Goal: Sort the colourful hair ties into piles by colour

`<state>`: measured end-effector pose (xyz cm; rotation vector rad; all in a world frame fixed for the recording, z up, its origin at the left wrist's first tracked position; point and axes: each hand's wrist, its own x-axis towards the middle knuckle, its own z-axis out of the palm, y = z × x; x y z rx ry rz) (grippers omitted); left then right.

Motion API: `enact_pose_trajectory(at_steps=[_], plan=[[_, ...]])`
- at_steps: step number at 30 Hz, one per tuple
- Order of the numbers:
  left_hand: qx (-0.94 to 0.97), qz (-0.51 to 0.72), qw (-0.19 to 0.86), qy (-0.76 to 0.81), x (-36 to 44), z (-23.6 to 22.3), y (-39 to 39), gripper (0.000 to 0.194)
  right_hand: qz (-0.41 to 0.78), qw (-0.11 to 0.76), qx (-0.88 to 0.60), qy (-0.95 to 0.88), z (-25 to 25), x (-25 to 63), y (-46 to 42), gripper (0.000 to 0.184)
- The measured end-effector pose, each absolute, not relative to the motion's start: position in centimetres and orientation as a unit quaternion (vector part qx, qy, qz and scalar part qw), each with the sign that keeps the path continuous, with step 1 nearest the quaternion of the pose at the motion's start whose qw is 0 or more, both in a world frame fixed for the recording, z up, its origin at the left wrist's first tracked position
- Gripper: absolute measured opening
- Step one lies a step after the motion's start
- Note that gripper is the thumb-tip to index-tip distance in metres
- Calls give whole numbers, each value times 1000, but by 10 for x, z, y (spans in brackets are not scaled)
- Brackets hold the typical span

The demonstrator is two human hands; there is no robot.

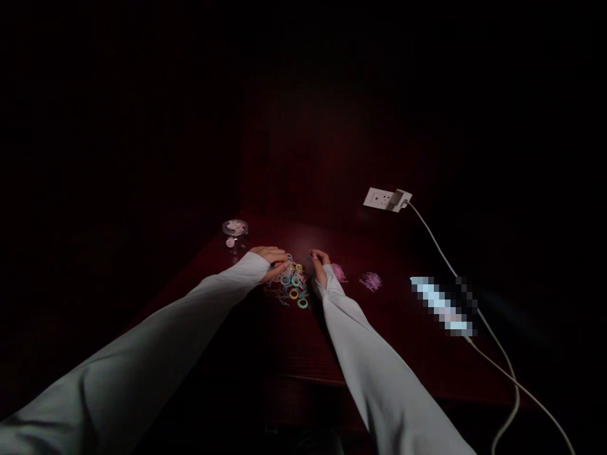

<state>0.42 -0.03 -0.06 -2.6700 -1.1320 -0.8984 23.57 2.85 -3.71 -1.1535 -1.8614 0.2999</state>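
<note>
Well, the left hand (272,256) and right hand (321,262) curl by one mixed heap (294,282), grips unclear; two smaller piles (370,281), one jar (236,229); bare tabletop (275,341) nearward.

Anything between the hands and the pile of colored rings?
Nothing visible. The left hand is at the left edge of the pile of colored rings; the right hand is just off its right side. The pink pile lies beyond the right hand, out of the way.

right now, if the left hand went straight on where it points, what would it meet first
Most likely the pile of coloured rings beside the left hand, though depth is unclear in this dim light and they may already touch.
</note>
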Motion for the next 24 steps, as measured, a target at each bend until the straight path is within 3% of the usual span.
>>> enact_pose_trajectory(at_steps=[11,24], plan=[[-877,-311,70,-360,7,-5,5,37,197,507,-498,-675,-26,210,25,45],[-871,-314,31,-377,6,5,-4,44,150,434,-458,-761,2,225,-13,21]])
